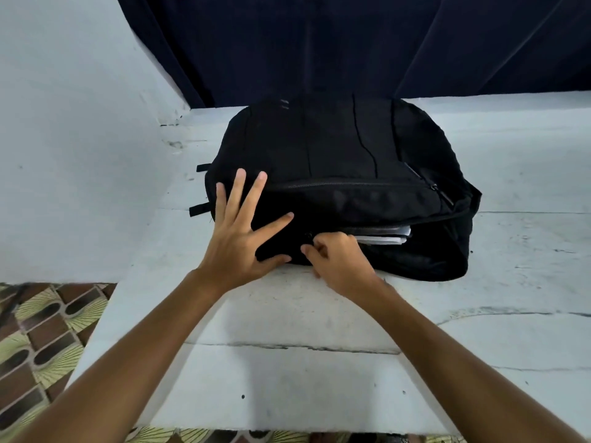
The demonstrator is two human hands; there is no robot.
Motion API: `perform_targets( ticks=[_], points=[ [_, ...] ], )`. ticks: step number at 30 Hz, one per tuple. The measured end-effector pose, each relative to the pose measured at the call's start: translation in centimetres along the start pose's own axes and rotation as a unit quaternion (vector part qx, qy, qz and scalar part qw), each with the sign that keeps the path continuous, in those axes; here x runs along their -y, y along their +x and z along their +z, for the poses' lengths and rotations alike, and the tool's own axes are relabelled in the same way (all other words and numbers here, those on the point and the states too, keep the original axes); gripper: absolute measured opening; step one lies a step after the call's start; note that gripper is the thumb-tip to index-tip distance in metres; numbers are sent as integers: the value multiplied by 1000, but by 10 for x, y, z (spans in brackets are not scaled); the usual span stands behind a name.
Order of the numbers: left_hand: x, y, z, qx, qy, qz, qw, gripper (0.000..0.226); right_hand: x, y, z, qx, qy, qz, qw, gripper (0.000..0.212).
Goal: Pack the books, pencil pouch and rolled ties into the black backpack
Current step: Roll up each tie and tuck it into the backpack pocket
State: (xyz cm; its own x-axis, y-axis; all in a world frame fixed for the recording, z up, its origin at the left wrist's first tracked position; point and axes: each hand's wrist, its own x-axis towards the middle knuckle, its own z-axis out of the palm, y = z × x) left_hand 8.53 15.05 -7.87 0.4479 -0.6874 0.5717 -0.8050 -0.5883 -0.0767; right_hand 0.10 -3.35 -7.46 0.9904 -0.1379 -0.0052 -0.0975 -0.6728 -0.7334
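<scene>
Worktop (319,378): pale, scuffed slab, dark curtain (319,43) behind, patterned floor (41,346) at lower left.

Black backpack (335,187): lies flat near the back of the worktop, bulky. Main compartment is partly closed; the opening gapes on the near side toward the right. No pencil pouch or rolled ties visible outside; judged already inside, not confirmed.

Books (383,238): white page edges show in the gap, stacked flat, just beside the right hand.

Left hand (246,231): fingers spread and straight, palm pressed flat on the near-left corner of the pack, holding nothing.

Right hand (335,257): fingers curled and pinched at the near seam, apparently on the zipper pull (309,235); the pull itself is small and mostly hidden.

Step in hand (judgement): zipping the main compartment shut; packing looks nearly complete.

To do it well:
- Keep the left palm anchoring the fabric behind the slider so the track stays taut.
- Draw the pull along the track line toward the right, not upward, or the teeth may split.
- Book corners sit close to the teeth; tuck them down before the slider reaches them, else pages or lining may jam.
- Slow at the right corner, where the track appears to curve.
</scene>
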Motion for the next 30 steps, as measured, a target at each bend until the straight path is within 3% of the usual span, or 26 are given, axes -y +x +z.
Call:
perform_targets(
  ticks=[4,8,14,18,21,25,30],
  points=[
    [-11,16,4,-37,12,35,999,54,-2,-17,-13,14,-16,-55,998,35],
    [-12,33,10,-84,-2,63,994,24,-1,-23,-28,8,-33,-77,996,35],
    [-2,32,9,-101,-33,77,991,21,-41,-33,-74,-13,-94,-28,995,40],
    [-2,30,9,-93,-34,79,992,15,-110,-51,-140,-84,-118,82,986,38],
    [-15,34,8,-84,-24,66,994,7,-133,-62,-155,-150,-83,98,980,33],
    [-63,48,6,-109,-70,83,988,32,-130,-67,-146,-230,-42,49,971,23],
    [-160,98,19,-67,-88,115,987,23,-137,-74,-143,-296,-59,-41,952,20]
  ],
)
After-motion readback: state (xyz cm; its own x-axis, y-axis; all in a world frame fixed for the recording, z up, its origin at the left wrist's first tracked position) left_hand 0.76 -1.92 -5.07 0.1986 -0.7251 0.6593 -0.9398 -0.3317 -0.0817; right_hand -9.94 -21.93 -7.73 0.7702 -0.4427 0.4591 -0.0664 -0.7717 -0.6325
